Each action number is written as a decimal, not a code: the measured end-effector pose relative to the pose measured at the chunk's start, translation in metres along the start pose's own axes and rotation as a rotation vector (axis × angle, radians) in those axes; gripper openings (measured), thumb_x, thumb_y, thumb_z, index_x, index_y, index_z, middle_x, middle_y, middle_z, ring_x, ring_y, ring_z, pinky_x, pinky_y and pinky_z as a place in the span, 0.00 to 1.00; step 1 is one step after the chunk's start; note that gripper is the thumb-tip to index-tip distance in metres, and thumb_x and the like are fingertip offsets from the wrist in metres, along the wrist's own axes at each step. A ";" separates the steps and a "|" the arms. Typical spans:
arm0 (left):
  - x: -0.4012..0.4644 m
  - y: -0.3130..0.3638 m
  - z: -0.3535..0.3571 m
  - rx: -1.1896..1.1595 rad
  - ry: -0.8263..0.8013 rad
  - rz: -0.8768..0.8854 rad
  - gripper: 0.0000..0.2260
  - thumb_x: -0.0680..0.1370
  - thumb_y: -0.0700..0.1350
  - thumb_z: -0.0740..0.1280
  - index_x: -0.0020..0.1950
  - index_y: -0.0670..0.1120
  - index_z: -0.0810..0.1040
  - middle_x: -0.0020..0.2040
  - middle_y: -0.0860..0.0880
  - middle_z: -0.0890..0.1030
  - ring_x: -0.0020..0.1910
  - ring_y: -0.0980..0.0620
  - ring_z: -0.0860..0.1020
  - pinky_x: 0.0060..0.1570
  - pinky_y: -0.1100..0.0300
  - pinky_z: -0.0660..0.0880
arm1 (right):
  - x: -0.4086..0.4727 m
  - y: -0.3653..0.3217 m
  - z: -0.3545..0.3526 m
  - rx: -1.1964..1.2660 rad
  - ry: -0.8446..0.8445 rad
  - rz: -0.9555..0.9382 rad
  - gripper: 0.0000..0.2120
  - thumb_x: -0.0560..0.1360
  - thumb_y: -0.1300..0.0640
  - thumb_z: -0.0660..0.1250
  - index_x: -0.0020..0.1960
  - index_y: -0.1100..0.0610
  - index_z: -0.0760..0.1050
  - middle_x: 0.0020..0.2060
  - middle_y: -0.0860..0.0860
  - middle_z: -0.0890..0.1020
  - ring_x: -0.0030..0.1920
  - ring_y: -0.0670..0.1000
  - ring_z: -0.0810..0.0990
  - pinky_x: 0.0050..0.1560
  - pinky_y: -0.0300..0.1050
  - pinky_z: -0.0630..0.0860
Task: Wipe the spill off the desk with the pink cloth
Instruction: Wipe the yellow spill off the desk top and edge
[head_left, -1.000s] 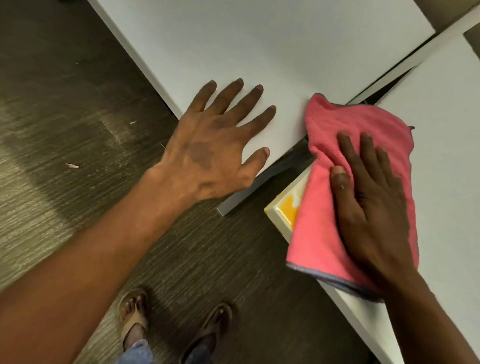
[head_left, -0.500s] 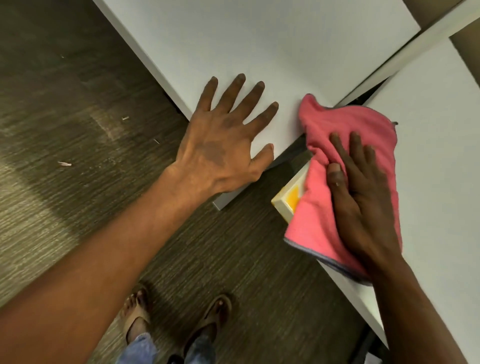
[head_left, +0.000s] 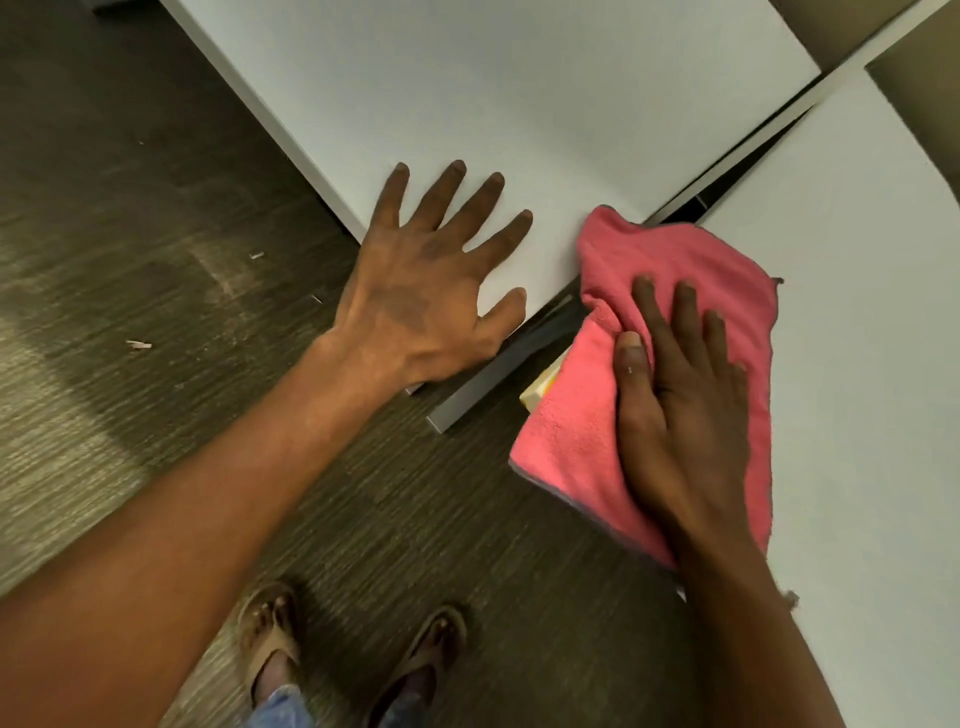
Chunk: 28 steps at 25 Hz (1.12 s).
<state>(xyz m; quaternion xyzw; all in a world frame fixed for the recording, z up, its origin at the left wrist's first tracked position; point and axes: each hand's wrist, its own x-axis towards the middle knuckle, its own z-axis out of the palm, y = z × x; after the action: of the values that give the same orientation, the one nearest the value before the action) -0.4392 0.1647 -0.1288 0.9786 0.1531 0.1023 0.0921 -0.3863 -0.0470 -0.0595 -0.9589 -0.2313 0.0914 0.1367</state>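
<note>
- Here, in the head view, the pink cloth (head_left: 670, 364) lies over the near-left corner of the right-hand white desk (head_left: 857, 364), folded into a rough rectangle with soft wrinkles and a fuzzy, towel-like nap.
- A thin grey hem edges the cloth along its near-left side, and its far tip reaches across the dark gap to touch the other desk (head_left: 519, 104) on the left.
- The right hand (head_left: 680, 410) presses flat on the cloth, palm down, fingers straight and slightly spread, thumb lying along the cloth's left part; it grips nothing.
- Just left of the cloth, a small yellow patch of spill (head_left: 543, 389) shows on the desk corner, mostly covered by the fabric.
- The left hand (head_left: 426, 296) rests open on the near edge of the left desk, fingers splayed wide and flat, holding nothing.
- Below, two sandalled feet (head_left: 353, 649) stand on the dark streaked floor (head_left: 130, 260), which carries a few pale scraps.
</note>
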 end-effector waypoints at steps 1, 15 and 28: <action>-0.001 0.000 -0.001 0.005 -0.001 -0.003 0.33 0.78 0.66 0.44 0.82 0.58 0.57 0.83 0.48 0.56 0.83 0.43 0.52 0.78 0.35 0.47 | -0.005 -0.001 0.001 0.004 -0.014 -0.043 0.27 0.82 0.35 0.42 0.81 0.29 0.47 0.83 0.37 0.45 0.84 0.45 0.40 0.84 0.56 0.39; -0.001 -0.001 0.001 -0.024 0.017 -0.005 0.33 0.79 0.70 0.42 0.82 0.60 0.54 0.84 0.50 0.53 0.83 0.45 0.49 0.79 0.37 0.45 | -0.016 0.015 -0.005 -0.069 -0.073 -0.103 0.27 0.81 0.34 0.40 0.79 0.28 0.39 0.82 0.35 0.40 0.83 0.42 0.37 0.83 0.52 0.36; -0.002 0.000 0.000 -0.016 0.011 -0.014 0.33 0.79 0.69 0.43 0.82 0.59 0.54 0.84 0.49 0.53 0.83 0.45 0.49 0.79 0.37 0.45 | -0.034 0.005 -0.002 -0.099 -0.082 -0.111 0.28 0.78 0.32 0.36 0.78 0.26 0.37 0.82 0.34 0.37 0.83 0.42 0.34 0.83 0.52 0.36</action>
<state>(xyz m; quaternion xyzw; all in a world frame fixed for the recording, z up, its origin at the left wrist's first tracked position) -0.4416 0.1642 -0.1289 0.9761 0.1598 0.1085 0.1000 -0.4138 -0.0675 -0.0549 -0.9457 -0.2935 0.1112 0.0845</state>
